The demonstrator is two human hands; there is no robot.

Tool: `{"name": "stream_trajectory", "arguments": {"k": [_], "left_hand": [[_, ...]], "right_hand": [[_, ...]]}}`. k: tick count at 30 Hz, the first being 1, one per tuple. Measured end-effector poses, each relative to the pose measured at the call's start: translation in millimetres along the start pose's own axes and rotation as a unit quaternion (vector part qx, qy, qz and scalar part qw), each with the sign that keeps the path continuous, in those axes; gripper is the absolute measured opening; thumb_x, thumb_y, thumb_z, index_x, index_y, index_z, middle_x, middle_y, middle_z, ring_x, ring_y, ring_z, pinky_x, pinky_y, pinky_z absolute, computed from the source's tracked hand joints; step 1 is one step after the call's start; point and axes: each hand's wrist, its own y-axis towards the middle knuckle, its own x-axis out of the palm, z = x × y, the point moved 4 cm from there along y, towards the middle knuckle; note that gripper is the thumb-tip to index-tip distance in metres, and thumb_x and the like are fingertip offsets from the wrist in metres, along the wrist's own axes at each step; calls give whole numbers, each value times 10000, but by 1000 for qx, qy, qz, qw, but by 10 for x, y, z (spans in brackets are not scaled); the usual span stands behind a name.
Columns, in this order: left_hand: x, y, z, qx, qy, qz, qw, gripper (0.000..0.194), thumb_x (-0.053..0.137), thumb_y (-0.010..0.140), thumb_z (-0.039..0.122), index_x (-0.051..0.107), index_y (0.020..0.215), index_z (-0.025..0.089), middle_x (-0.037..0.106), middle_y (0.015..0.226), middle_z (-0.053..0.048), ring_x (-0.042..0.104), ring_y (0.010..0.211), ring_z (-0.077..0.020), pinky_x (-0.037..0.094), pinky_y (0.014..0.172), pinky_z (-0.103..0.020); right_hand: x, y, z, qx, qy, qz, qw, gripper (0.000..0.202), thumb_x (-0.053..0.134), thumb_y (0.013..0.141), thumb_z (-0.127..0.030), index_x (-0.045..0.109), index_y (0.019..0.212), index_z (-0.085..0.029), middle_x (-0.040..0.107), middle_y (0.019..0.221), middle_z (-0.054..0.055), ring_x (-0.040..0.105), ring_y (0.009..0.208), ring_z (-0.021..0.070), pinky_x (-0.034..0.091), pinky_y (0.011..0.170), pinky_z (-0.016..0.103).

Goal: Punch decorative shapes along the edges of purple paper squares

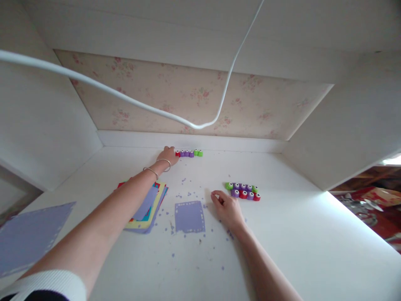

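My left hand (169,155) reaches to the back of the white table, fingers bent around the left end of a row of small paper punches. Its thumb side touches a red paper punch (177,154); purple punches (187,154) and green punches (198,153) continue the row to the right. Lower right, my right hand (226,207) rests on the table with curled fingers and nothing visible in them. Just beyond it stands a second group of punches (243,194), in green, purple and red. Left of that hand lies a purple paper square (189,216) with holes punched along its edges.
A stack of coloured paper sheets (153,209) lies partly under my left forearm. A larger purple sheet (34,234) with punched edges is at far left. Purple paper bits (173,255) are scattered about. A white cable (131,100) hangs across the view above the table (300,234).
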Motion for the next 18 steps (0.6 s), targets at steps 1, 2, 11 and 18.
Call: {"name": "stream_trajectory", "arguments": {"k": [1,2,11,18], "left_hand": [[54,48,-6,-1,5,0,1000,345,581,928,330,549,1227,159,575,1219,-100,606,1023,-230,530,846,-435],[107,79,-8,1,9,0,1000,342,579,930,328,549,1227,162,574,1221,-99,606,1022,-228,530,846,-433],[293,57,-115,5,24,14,1000,340,579,929,328,552,1224,160,577,1218,-100,607,1021,-229,529,848,-434],[60,-221,-213,28,-28,10,999,333,581,918,305,548,1215,156,635,1120,-111,633,987,-245,518,856,-433]], "right_hand": [[2,1,3,-2,2,-1,1000,284,490,893,-379,717,941,-216,561,546,-27,480,488,121,333,529,230],[3,3,8,-3,3,-1,1000,283,490,893,-379,717,937,-215,556,543,-28,475,489,121,329,529,231],[21,39,51,-11,15,7,1000,286,487,893,-383,715,905,-210,538,537,-33,451,479,115,323,528,229],[14,38,38,-11,8,-4,1000,276,487,884,-364,717,906,-214,577,563,-22,475,495,120,330,537,235]]}}
